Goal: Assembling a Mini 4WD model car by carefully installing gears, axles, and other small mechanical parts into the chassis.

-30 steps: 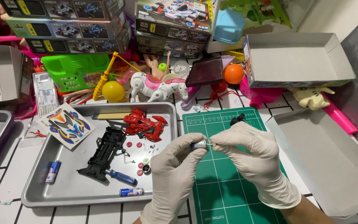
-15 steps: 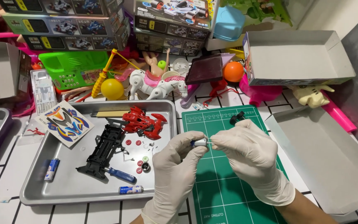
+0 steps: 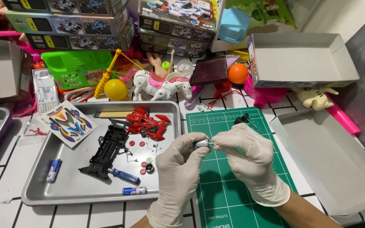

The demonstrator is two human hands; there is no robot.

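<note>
Both my hands wear white gloves and meet over the green cutting mat [image 3: 233, 190]. My left hand [image 3: 178, 169] and my right hand [image 3: 250, 158] pinch a small silver and blue motor-like part [image 3: 202, 143] between their fingertips. To the left, a metal tray [image 3: 64, 190] holds a black toy car chassis [image 3: 106, 152], a red car body shell [image 3: 148, 124], small red gears [image 3: 142, 164], a blue-handled screwdriver [image 3: 123, 176] and two batteries [image 3: 52, 169]. A small black axle part [image 3: 243, 119] lies on the mat's far edge.
A sticker sheet [image 3: 66, 122] overlaps the tray's left rim. Behind stand stacked model car boxes [image 3: 68, 25], a white toy horse [image 3: 157, 84], a yellow ball [image 3: 115, 89] and an orange ball [image 3: 237, 73]. An open grey box [image 3: 300, 59] and its lid [image 3: 334, 160] lie right.
My hands stay together on the small part, with only slight finger shifts. Nothing in the tray has moved.
</note>
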